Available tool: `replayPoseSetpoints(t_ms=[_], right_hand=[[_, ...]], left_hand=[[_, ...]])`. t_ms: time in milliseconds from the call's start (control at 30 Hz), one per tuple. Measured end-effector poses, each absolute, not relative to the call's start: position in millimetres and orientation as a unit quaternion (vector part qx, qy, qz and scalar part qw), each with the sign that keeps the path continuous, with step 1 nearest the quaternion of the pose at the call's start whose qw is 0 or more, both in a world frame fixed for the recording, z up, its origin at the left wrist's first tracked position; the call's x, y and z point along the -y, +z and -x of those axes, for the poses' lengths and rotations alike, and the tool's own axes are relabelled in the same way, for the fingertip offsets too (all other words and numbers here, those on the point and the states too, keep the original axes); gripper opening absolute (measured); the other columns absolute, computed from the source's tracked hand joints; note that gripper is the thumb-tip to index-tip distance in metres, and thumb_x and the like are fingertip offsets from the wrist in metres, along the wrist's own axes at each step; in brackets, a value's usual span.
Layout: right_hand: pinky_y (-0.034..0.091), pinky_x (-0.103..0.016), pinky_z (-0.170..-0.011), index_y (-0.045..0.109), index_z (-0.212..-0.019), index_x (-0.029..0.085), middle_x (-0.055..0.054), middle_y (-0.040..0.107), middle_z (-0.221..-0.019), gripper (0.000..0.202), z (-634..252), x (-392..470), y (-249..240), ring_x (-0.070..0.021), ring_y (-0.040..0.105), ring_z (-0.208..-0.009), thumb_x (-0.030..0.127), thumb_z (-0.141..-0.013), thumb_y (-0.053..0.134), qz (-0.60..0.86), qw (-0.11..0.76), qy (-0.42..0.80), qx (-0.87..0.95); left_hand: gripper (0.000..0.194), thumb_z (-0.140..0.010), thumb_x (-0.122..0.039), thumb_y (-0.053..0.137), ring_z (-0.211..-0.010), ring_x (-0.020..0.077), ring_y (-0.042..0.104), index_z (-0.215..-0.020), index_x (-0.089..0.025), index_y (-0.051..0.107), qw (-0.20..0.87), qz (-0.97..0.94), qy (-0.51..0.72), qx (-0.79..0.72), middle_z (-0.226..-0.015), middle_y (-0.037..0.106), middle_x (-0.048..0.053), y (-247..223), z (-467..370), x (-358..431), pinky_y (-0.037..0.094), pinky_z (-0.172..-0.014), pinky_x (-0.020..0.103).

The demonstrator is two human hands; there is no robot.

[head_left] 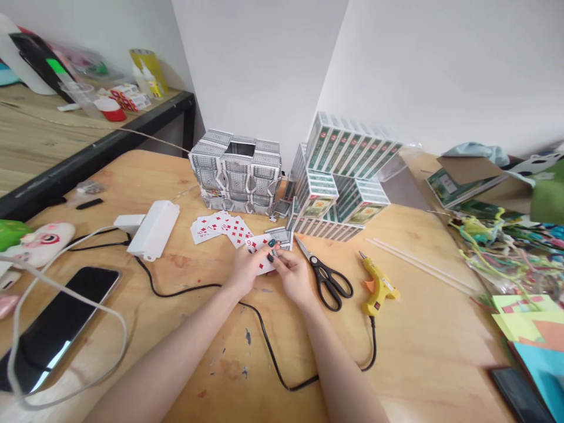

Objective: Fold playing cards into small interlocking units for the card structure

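Note:
Between both hands is a nine of diamonds playing card (264, 268), its face turned up toward me. My left hand (245, 272) pinches its left side, thumb on top. My right hand (294, 278) closes on the card's right edge, fingertips near the left thumb. Whether more cards lie beneath it I cannot tell. Just beyond, face-down cards (284, 237) with a grey pattern rest on the table, and several face-up diamond cards (237, 231) lie fanned to the left. A hollow block built of folded cards (238, 176) stands behind them.
Right of my hands lie black-handled scissors (329, 281) and a yellow glue gun (378, 286), its black cord crossing under my arms. Stacked green card boxes (356, 147) rise behind. Leftward are a white power strip (154, 229) and a phone (61, 323); clear glue sticks (418, 264) lie right.

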State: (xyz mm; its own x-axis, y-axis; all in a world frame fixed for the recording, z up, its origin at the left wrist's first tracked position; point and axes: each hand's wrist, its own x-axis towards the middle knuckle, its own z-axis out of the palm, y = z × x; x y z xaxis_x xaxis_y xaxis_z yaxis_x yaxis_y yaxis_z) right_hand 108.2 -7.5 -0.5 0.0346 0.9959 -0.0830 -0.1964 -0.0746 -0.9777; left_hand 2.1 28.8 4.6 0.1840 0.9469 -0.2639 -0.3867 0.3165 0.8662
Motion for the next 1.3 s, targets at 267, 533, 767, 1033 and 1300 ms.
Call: replayPoseSetpoints(t_ms=[267,533,767,1033,1300], right_hand=[[0.048,-0.025,-0.046,0.063,-0.081,0.018,0.0,0.061,-0.066,0.02,-121,4,-2,-0.0141,0.057,-0.055,0.034,-0.068,0.064,0.489,0.604,0.537,0.329],[0.043,-0.024,-0.055,0.063,-0.1,0.019,0.003,0.053,-0.059,0.03,-123,4,-3,-0.0122,0.049,-0.056,0.03,-0.073,0.058,0.54,0.585,0.463,0.389],[0.031,-0.02,-0.049,0.042,-0.13,0.02,0.009,0.033,-0.051,0.058,-130,5,0,-0.0076,0.031,-0.047,0.024,-0.073,0.054,0.512,0.572,0.501,0.4],[0.036,-0.022,-0.052,0.047,-0.125,0.017,0.008,0.039,-0.053,0.054,-130,4,-2,-0.0087,0.036,-0.049,0.026,-0.073,0.056,0.503,0.569,0.532,0.373],[0.034,-0.021,-0.051,0.049,-0.121,0.016,0.009,0.039,-0.051,0.051,-130,3,-3,-0.0082,0.036,-0.048,0.025,-0.071,0.058,0.51,0.57,0.526,0.371]], left_hand=[[0.034,-0.073,-0.034,0.059,-0.09,0.0187,0.058,-0.103,-0.018,0.06,0.57,-0.475,0.5,-0.446,-0.097,0.063,0.007,-3,5,-34,0.046,-0.078,0.03],[0.041,-0.072,-0.024,0.057,-0.068,0.0115,0.055,-0.112,-0.02,0.059,0.541,-0.519,0.481,-0.455,-0.073,0.059,-0.002,-5,12,-38,0.045,-0.07,0.025],[0.04,-0.072,-0.024,0.056,-0.073,0.0128,0.056,-0.111,-0.02,0.062,0.545,-0.531,0.453,-0.465,-0.082,0.064,0.001,1,12,-37,0.046,-0.071,0.025],[0.039,-0.071,-0.024,0.057,-0.074,0.0138,0.057,-0.11,-0.019,0.063,0.544,-0.525,0.453,-0.472,-0.085,0.066,0.003,-1,12,-37,0.047,-0.071,0.026],[0.039,-0.073,-0.025,0.054,-0.076,0.0151,0.058,-0.111,-0.018,0.062,0.527,-0.545,0.45,-0.472,-0.089,0.068,0.004,0,12,-37,0.048,-0.072,0.028]])
